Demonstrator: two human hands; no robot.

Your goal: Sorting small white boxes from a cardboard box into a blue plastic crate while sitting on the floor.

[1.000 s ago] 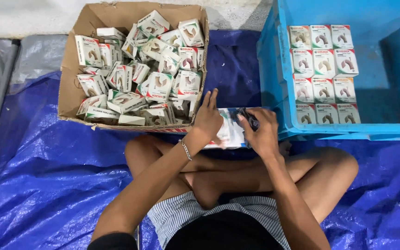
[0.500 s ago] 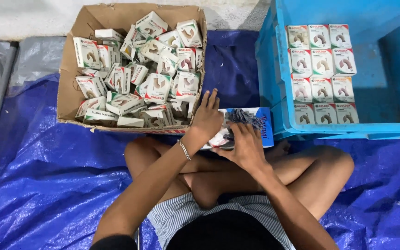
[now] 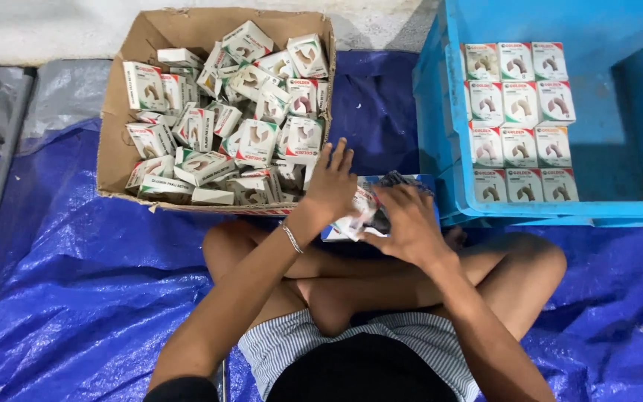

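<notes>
I sit cross-legged on a blue tarp (image 3: 76, 298). My left hand (image 3: 333, 182), fingers fanned, and my right hand (image 3: 408, 223) meet in front of my knees. Between them they hold a small white box (image 3: 356, 214) with red and green print. A dark crumpled piece (image 3: 401, 179) shows just above my right hand, over a flat blue thing (image 3: 378, 181). What it is I cannot tell. A cardboard carton (image 3: 115, 152) of loose small white boxes lies just beyond my left hand.
A blue plastic crate (image 3: 440, 126) at the right holds the same kind of small boxes stacked in neat rows (image 3: 519, 123). A grey metal frame (image 3: 5, 156) lies at the far left. Pale floor runs along the top edge.
My right hand has moved left and down, away from the crate's front edge toward my left hand. My left hand has stayed at the carton's near corner.
</notes>
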